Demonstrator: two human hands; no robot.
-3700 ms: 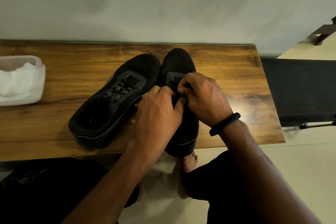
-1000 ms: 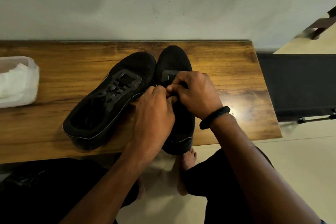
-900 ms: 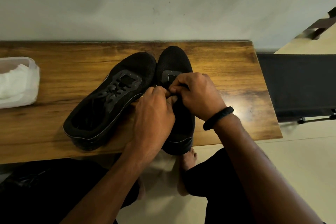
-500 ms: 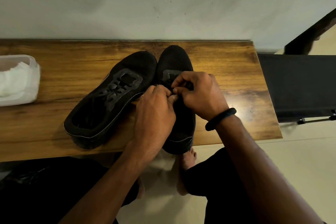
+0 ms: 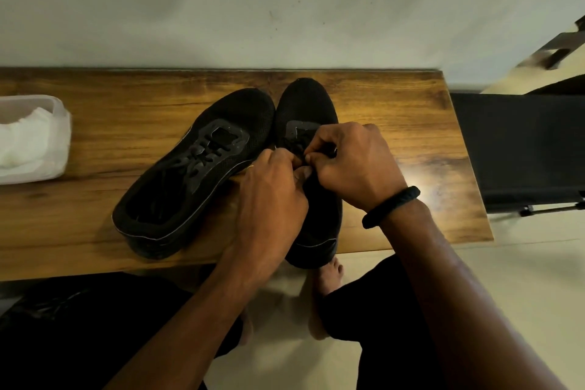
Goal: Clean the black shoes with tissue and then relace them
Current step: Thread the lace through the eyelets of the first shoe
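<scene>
Atop rt shoe [image 5: 304, 101], L hand [image 5: 272, 190] & R hand [image 5: 356, 165] pinch lace [image 5: 296, 141].

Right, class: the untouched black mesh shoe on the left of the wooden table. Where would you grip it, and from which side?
Take the black mesh shoe by its heel collar, coming from the wooden table's near edge. It lies angled, open heel end nearest the person, giving a rim to pinch; its toe lies beside the second black shoe.
</scene>
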